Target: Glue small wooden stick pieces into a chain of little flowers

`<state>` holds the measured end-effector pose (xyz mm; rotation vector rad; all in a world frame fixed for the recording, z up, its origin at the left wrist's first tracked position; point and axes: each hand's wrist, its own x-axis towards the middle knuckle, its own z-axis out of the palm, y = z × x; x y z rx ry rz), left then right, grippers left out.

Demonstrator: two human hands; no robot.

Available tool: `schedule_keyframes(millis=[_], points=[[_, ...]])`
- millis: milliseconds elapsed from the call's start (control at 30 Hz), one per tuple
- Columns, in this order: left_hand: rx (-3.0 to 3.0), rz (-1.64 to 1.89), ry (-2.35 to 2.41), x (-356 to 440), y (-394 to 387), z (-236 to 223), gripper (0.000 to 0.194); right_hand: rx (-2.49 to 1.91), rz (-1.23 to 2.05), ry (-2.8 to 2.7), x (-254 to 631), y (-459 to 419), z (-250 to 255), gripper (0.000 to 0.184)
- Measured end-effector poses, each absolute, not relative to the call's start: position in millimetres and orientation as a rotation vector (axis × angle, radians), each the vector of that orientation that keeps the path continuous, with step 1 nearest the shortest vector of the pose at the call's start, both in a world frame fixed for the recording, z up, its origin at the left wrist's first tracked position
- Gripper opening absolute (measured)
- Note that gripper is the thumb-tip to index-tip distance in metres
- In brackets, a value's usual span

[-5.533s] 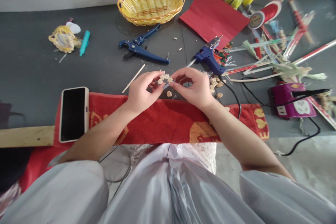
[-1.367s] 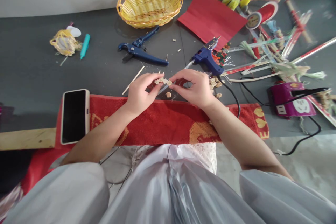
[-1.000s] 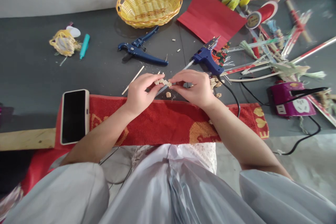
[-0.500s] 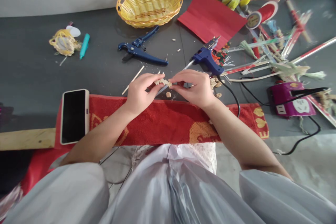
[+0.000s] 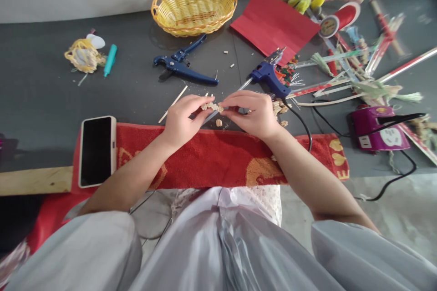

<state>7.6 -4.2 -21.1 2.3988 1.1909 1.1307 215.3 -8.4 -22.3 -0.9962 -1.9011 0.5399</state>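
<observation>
Between my two hands is a small pale chain of bundled stick pieces (image 5: 212,106). My left hand (image 5: 184,116) pinches its left end with thumb and fingers. The right end is pinched by my right hand (image 5: 252,111). Just below the chain, a loose stick cluster (image 5: 219,122) lies on the table. More stick clusters (image 5: 280,108) sit beside my right wrist, partly hidden by it. A blue glue gun (image 5: 269,75) with a clear glue stick lies beyond my right hand. To the left of my left hand rests a thin pale stick (image 5: 173,104).
A blue cutter (image 5: 186,68) lies ahead, with a yellow wicker basket (image 5: 194,27) behind it. Red paper (image 5: 273,22), a ribbon spool (image 5: 341,18) and scattered straws are at the right, near a purple power socket (image 5: 378,127). A phone (image 5: 97,151) lies on a red towel (image 5: 211,159).
Since the oldest frame the chain has gone from a curved arc to a flatter, straighter line between my fingers. In the last second my hands have hardly moved.
</observation>
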Motion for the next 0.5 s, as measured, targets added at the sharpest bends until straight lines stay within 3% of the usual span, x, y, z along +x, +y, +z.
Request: schedule_keyframes(millis=[500], points=[[2.293,1.074,1.274,7.9,-4.7,-22.6,0.026,-0.997,0.581,-1.917,212.8,-9.4,-19.1,0.017]])
